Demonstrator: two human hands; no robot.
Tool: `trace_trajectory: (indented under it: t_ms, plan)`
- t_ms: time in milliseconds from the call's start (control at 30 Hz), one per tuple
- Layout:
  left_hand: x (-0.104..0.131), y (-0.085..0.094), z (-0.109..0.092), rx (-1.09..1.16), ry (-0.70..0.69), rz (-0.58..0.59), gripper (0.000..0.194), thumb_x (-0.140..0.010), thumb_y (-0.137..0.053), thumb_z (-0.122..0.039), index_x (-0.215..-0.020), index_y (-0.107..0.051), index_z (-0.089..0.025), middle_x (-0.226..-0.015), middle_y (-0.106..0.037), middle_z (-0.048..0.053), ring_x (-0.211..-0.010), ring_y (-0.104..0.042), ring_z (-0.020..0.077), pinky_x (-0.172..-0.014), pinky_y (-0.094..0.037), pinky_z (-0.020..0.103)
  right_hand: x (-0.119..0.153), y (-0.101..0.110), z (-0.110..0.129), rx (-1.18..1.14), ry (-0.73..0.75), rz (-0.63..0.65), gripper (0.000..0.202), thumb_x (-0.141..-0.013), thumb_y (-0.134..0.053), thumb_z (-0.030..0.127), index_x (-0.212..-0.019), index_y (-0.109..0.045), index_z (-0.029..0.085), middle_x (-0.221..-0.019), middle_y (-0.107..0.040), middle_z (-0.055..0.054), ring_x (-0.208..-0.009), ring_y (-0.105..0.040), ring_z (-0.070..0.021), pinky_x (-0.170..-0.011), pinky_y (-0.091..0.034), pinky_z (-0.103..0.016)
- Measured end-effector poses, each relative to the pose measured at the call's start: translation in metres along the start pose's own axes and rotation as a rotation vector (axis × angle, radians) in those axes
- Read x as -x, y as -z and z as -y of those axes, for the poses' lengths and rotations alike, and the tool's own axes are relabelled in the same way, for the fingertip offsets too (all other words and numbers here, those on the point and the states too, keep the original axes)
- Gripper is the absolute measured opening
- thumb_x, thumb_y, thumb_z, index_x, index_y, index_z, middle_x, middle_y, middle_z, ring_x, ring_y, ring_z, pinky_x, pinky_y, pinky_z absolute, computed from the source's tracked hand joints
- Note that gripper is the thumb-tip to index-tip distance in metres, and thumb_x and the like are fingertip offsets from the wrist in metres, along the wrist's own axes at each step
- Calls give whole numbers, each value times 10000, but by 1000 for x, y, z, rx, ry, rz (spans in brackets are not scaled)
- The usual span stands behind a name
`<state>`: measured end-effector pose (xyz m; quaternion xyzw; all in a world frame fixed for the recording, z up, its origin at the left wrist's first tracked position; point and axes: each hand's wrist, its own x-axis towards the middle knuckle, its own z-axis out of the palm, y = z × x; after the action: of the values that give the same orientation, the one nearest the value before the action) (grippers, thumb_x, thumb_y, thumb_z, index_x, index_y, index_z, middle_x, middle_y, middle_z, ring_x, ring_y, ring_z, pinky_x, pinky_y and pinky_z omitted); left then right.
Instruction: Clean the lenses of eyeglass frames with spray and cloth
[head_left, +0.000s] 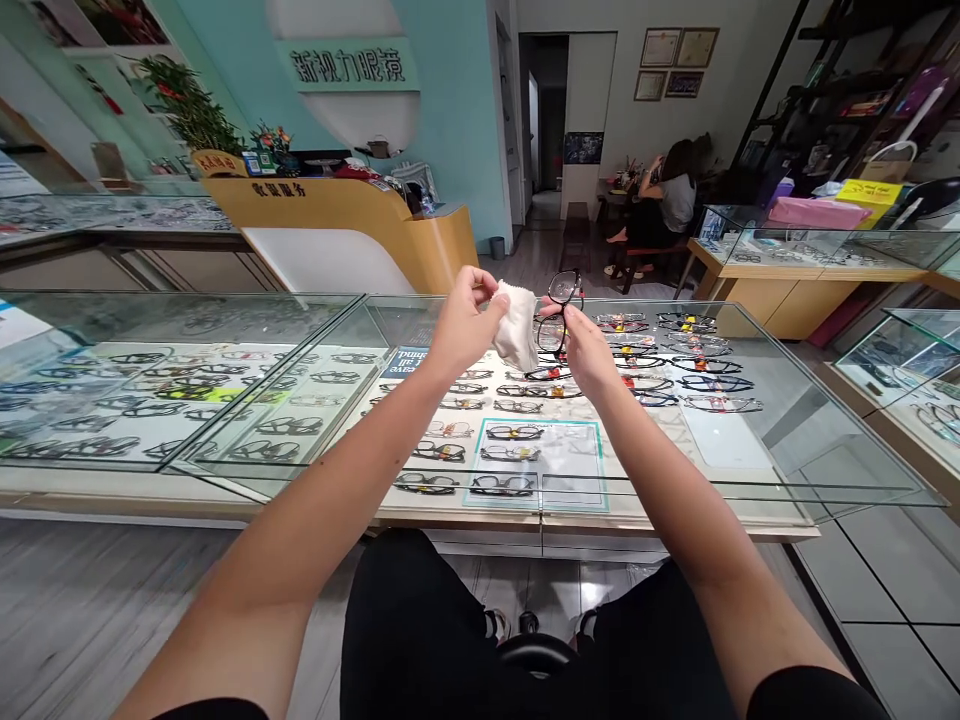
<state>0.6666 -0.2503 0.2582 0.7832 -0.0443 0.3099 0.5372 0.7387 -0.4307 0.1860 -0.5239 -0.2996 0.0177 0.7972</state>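
Over the glass display case, my left hand (472, 315) pinches a white cloth (516, 328) that hangs down from thumb and fingers. Just right of it, my right hand (585, 340) grips a pair of eyeglasses (564, 288) with a dark frame, tilted so one lens sits above the other. Cloth and glasses are close together; whether they touch I cannot tell. Below both hands, several rows of eyeglasses (514, 433) lie inside the display case (352, 500), some with red or yellow tags on them.
Another glass case (150, 300) adjoins on the left, and further cases (825, 250) stand on the right. A curved wooden counter (322, 210) is behind. A person (675, 195) sits at a table at the back, beside a bench (576, 235).
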Motion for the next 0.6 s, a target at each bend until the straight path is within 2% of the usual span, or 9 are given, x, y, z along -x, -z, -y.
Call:
trace_trajectory:
  t_ms: [167,267,333,400,500,600]
  plan:
    - [7,-32,13,73,-188,7,210,-996,-720,-260,-1016,-510,-254,-965,-591,6,-818,-574,140,-704,-432,276,-3,-2,0,-69,45,-77,511,-890,-764,775,-983,-812,275,-1509,-746,-35,-1547,-577,-288,-1310,-444,-424]
    - [15,-42,16,60,-260,27,207,-1044,-696,-366,-1052,-515,-266,-941,-586,-1,-722,-521,131,-661,-408,286,-5,-1,-2,-106,48,-102,514,-893,-763,781,-986,-800,277,-1422,-788,-37,-1488,-630,-271,-1317,-442,-397]
    - [20,-45,15,18,-285,57,235,-1058,-688,-432,-1061,-518,-269,-921,-600,-7,-667,-505,125,-643,-402,291,-5,0,-4,-98,54,-132,532,-902,-743,798,-1003,-786,277,-1352,-806,-40,-1398,-680,-265,-1261,-493,-386]
    - [25,-48,13,-51,-311,70,250,-1059,-678,-463,-1054,-526,-265,-939,-639,1,-683,-553,133,-677,-438,299,-4,-1,-4,-41,54,-172,569,-917,-697,830,-1032,-764,276,-1248,-815,-49,-1264,-718,-260,-1156,-557,-381]
    - [28,-53,13,-129,-342,87,260,-1031,-683,-479,-1038,-543,-260,-1004,-708,35,-827,-670,183,-795,-532,333,-2,-3,-4,37,61,-209,598,-948,-627,851,-1070,-730,274,-1093,-794,-52,-1086,-719,-245,-1020,-589,-366]
    - [29,-56,21,-46,-341,134,293,-999,-688,-515,-1052,-558,-258,-1085,-750,76,-1012,-739,242,-926,-592,392,-1,-3,-3,52,72,-227,579,-979,-598,830,-1086,-709,272,-1032,-771,-46,-1004,-702,-232,-964,-576,-350]
